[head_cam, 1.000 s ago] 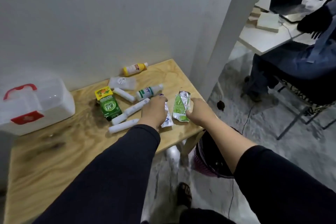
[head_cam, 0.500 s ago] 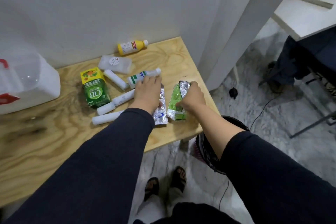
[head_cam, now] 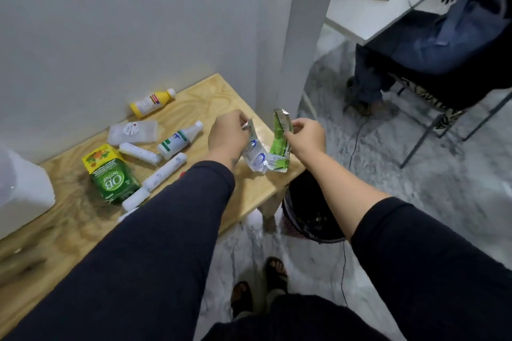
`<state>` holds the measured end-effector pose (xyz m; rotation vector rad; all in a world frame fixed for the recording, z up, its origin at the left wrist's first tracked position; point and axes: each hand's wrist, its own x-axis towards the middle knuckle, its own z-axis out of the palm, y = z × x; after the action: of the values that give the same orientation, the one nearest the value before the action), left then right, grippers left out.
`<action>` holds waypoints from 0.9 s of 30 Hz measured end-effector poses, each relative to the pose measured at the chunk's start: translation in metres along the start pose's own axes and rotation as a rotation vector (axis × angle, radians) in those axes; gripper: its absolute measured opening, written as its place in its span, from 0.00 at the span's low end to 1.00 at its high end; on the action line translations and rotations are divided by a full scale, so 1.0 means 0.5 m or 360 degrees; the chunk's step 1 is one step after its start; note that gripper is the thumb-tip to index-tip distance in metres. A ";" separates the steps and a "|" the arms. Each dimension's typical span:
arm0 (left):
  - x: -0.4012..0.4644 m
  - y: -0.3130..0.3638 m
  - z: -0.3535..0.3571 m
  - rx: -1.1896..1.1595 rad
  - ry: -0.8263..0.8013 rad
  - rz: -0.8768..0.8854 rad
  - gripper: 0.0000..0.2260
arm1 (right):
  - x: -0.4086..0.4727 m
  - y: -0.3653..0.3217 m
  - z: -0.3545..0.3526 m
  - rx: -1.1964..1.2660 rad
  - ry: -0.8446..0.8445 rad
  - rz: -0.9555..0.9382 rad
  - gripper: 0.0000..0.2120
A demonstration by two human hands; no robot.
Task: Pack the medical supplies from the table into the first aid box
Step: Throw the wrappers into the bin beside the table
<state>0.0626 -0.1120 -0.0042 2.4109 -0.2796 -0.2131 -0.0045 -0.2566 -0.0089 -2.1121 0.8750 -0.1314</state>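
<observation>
At the far left edge, a white first aid box [head_cam: 22,196] is seen on the wooden worktop [head_cam: 69,230], only partly in view. The green carton [head_cam: 110,174] is taken as the landmark; the words "OB herbal" can be read on it, upside down to the camera. Behind the carton, by the wall, a clear plastic pack [head_cam: 133,132] with a round sticker is laid, and further behind a yellow bottle [head_cam: 152,102] with a white cap lies on its side; its label cannot be read. Just right of the carton, several white rolls [head_cam: 163,171] are laid, and a white bottle [head_cam: 178,140] with a green band on its label lies behind them; the small writing is too blurred. Further right of the carton, the left hand [head_cam: 230,137] is raised above the worktop and a silver foil sachet [head_cam: 256,155] with blue print is pinched at its top by the fingers. Right of this, a green foil sachet [head_cam: 279,141] is pinched by the right hand [head_cam: 304,138] at its upper part. The lower ends of both sachets are touching each other near the worktop edge. The print on them cannot be read.
</observation>
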 end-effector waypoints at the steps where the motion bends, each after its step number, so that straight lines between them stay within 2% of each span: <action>1: -0.002 0.028 0.015 -0.0053 -0.0008 0.0040 0.06 | 0.000 0.012 -0.027 -0.0019 0.0063 0.0015 0.11; 6: -0.022 0.142 0.129 -0.0167 -0.0113 0.0204 0.08 | 0.016 0.100 -0.149 -0.0106 0.0291 0.0153 0.10; 10: -0.024 0.191 0.250 -0.0150 -0.0259 0.0193 0.08 | 0.049 0.198 -0.190 -0.0129 0.0318 0.0278 0.10; 15: -0.020 0.212 0.394 -0.0085 -0.0413 0.0103 0.07 | 0.107 0.310 -0.197 -0.0132 0.0187 0.0431 0.11; 18: -0.023 0.201 0.452 0.0074 -0.0521 0.0040 0.12 | 0.129 0.368 -0.184 -0.0151 0.0014 0.0509 0.13; 20: -0.026 0.192 0.468 0.0168 -0.0582 -0.0005 0.12 | 0.136 0.397 -0.175 -0.0201 -0.0082 0.0572 0.16; 23: -0.021 0.185 0.466 0.0253 -0.0637 -0.0029 0.13 | 0.146 0.406 -0.167 -0.0255 -0.0180 0.0573 0.14; 27: 0.001 0.191 0.423 0.0455 -0.0657 0.0042 0.14 | 0.164 0.353 -0.168 -0.0458 -0.0300 0.0391 0.12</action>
<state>0.0015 -0.3146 -0.0995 2.6254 -0.5601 -0.7040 -0.0698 -0.4368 -0.0991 -2.2121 1.0798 0.3345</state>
